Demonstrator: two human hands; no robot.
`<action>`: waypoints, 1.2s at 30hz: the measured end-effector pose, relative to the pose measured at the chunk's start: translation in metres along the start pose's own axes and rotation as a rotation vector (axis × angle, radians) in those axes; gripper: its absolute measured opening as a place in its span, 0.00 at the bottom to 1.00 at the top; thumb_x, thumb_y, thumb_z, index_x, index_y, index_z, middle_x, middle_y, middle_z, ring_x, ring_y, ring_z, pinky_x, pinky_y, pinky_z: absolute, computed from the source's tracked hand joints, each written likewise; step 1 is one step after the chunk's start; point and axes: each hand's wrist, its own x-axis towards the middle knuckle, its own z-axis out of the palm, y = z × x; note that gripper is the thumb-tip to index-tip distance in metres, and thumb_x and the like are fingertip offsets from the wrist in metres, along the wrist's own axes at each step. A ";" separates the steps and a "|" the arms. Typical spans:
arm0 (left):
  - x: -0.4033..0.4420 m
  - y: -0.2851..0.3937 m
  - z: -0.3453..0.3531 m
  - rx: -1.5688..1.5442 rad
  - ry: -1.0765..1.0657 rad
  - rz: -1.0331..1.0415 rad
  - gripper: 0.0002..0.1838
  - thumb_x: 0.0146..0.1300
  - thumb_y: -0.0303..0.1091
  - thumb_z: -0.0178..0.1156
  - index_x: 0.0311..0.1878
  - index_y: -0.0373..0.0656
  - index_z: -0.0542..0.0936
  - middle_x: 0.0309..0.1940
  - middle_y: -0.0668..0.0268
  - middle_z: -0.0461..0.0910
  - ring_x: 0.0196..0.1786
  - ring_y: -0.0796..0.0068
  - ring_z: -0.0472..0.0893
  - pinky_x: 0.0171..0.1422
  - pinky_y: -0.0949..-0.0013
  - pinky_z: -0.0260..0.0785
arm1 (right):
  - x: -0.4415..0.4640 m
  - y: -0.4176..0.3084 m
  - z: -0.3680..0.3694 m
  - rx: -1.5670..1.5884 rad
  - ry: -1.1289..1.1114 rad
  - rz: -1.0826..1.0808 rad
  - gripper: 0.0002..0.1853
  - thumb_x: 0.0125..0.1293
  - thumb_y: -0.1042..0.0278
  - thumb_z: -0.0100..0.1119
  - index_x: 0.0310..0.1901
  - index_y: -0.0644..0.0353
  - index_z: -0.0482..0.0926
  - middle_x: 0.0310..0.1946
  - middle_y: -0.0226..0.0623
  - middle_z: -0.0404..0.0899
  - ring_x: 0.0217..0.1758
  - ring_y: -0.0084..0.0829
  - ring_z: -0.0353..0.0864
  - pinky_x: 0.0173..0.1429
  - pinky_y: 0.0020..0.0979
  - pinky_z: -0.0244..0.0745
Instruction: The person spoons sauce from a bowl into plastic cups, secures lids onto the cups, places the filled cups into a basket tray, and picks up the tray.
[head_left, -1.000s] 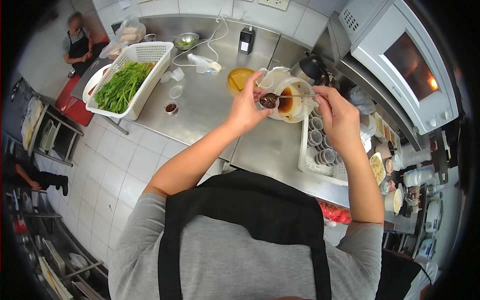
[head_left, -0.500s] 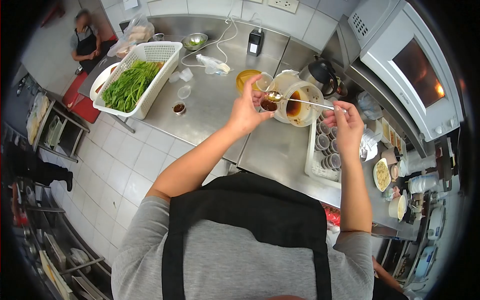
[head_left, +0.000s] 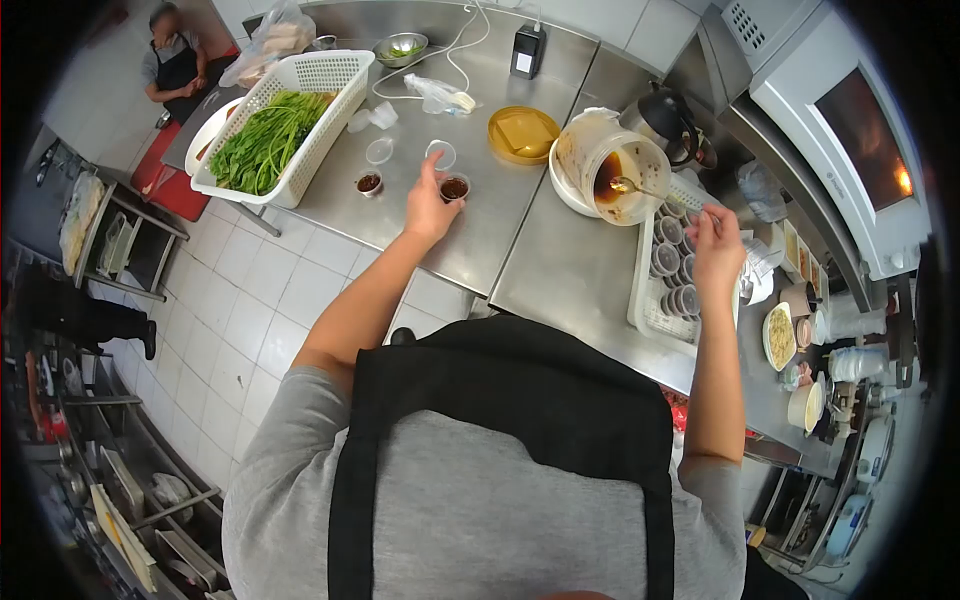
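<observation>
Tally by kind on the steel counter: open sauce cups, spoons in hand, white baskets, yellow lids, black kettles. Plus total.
Open sauce cups: 2
Spoon in hand: 1
White baskets: 2
Yellow lid: 1
Black kettle: 1
Total: 7
Lidded cups in the right-side basket overlap, so not counted.

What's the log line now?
left hand: at sauce cup | right hand: holds spoon | spoon bowl: at tub mouth | greens: in basket

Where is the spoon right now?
In the head view, the spoon is right of centre, its handle in the right hand and its bowl at the mouth of the tilted tub.
</observation>
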 end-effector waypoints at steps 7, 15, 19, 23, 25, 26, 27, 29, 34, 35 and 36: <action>0.012 0.027 -0.048 0.340 -0.096 0.057 0.50 0.41 0.33 0.77 0.68 0.54 0.60 0.52 0.52 0.78 0.55 0.50 0.77 0.59 0.56 0.70 | 0.027 -0.004 0.035 -0.463 0.073 -0.551 0.07 0.65 0.66 0.59 0.42 0.53 0.74 0.28 0.42 0.81 0.31 0.45 0.82 0.33 0.42 0.76; 0.144 -0.047 -0.107 0.738 0.118 0.171 0.24 0.58 0.39 0.64 0.57 0.45 0.74 0.53 0.51 0.75 0.56 0.48 0.75 0.60 0.52 0.68 | 0.048 -0.013 0.029 -0.553 -0.053 -0.673 0.05 0.63 0.69 0.58 0.38 0.54 0.73 0.29 0.38 0.82 0.34 0.42 0.82 0.35 0.39 0.78; 0.179 -0.080 -0.104 0.875 0.050 0.035 0.18 0.61 0.39 0.60 0.54 0.47 0.77 0.54 0.51 0.77 0.54 0.48 0.77 0.58 0.52 0.69 | 0.034 -0.031 0.015 -0.377 -0.024 -0.502 0.04 0.62 0.69 0.60 0.35 0.57 0.75 0.29 0.37 0.81 0.34 0.43 0.82 0.36 0.38 0.77; 0.190 -0.082 -0.099 0.793 -0.048 -0.017 0.12 0.61 0.38 0.59 0.45 0.47 0.80 0.45 0.52 0.81 0.49 0.50 0.80 0.54 0.52 0.70 | -0.005 -0.043 0.016 -0.328 -0.110 -0.374 0.04 0.59 0.71 0.61 0.35 0.56 0.76 0.27 0.39 0.80 0.32 0.42 0.81 0.35 0.37 0.76; 0.192 -0.090 -0.097 0.772 -0.051 0.022 0.09 0.60 0.37 0.60 0.42 0.46 0.80 0.40 0.53 0.83 0.47 0.50 0.81 0.52 0.52 0.71 | -0.026 -0.049 0.024 -0.323 -0.139 -0.443 0.05 0.58 0.73 0.62 0.35 0.56 0.75 0.27 0.40 0.79 0.31 0.42 0.81 0.35 0.37 0.76; 0.193 -0.094 -0.096 0.749 -0.045 0.046 0.09 0.60 0.37 0.60 0.42 0.46 0.80 0.39 0.53 0.83 0.46 0.50 0.81 0.51 0.52 0.71 | -0.035 -0.053 0.029 -0.311 -0.169 -0.465 0.05 0.58 0.74 0.62 0.34 0.56 0.75 0.26 0.40 0.79 0.30 0.42 0.81 0.34 0.37 0.76; 0.191 -0.093 -0.095 0.728 -0.038 0.069 0.10 0.59 0.37 0.60 0.42 0.46 0.80 0.39 0.53 0.83 0.46 0.50 0.81 0.51 0.52 0.71 | -0.043 -0.056 0.035 -0.298 -0.198 -0.487 0.06 0.57 0.74 0.61 0.34 0.57 0.74 0.26 0.40 0.78 0.30 0.41 0.81 0.34 0.37 0.76; 0.187 -0.091 -0.093 0.711 -0.009 0.100 0.10 0.59 0.38 0.61 0.42 0.45 0.80 0.38 0.54 0.83 0.45 0.50 0.81 0.50 0.53 0.72 | -0.053 -0.061 0.050 -0.260 -0.229 -0.524 0.06 0.56 0.75 0.61 0.33 0.58 0.73 0.25 0.40 0.77 0.29 0.41 0.80 0.33 0.38 0.75; 0.186 -0.101 -0.087 0.736 0.034 0.108 0.10 0.58 0.37 0.61 0.40 0.45 0.81 0.37 0.54 0.83 0.44 0.52 0.82 0.49 0.54 0.72 | -0.061 -0.067 0.095 -0.185 -0.205 -0.559 0.08 0.54 0.75 0.61 0.30 0.59 0.69 0.25 0.40 0.76 0.29 0.42 0.79 0.33 0.39 0.75; 0.187 -0.104 -0.087 0.724 0.029 0.084 0.09 0.57 0.36 0.60 0.38 0.45 0.81 0.36 0.54 0.83 0.43 0.52 0.82 0.49 0.54 0.72 | -0.062 -0.067 0.102 -0.186 -0.191 -0.556 0.09 0.54 0.75 0.62 0.30 0.59 0.69 0.25 0.39 0.76 0.29 0.42 0.79 0.33 0.39 0.75; 0.184 -0.103 -0.086 0.713 0.023 0.062 0.08 0.57 0.35 0.59 0.37 0.45 0.82 0.36 0.54 0.83 0.42 0.52 0.82 0.48 0.54 0.72 | -0.061 -0.067 0.107 -0.189 -0.178 -0.545 0.09 0.54 0.75 0.62 0.30 0.58 0.69 0.26 0.39 0.76 0.29 0.42 0.79 0.32 0.40 0.74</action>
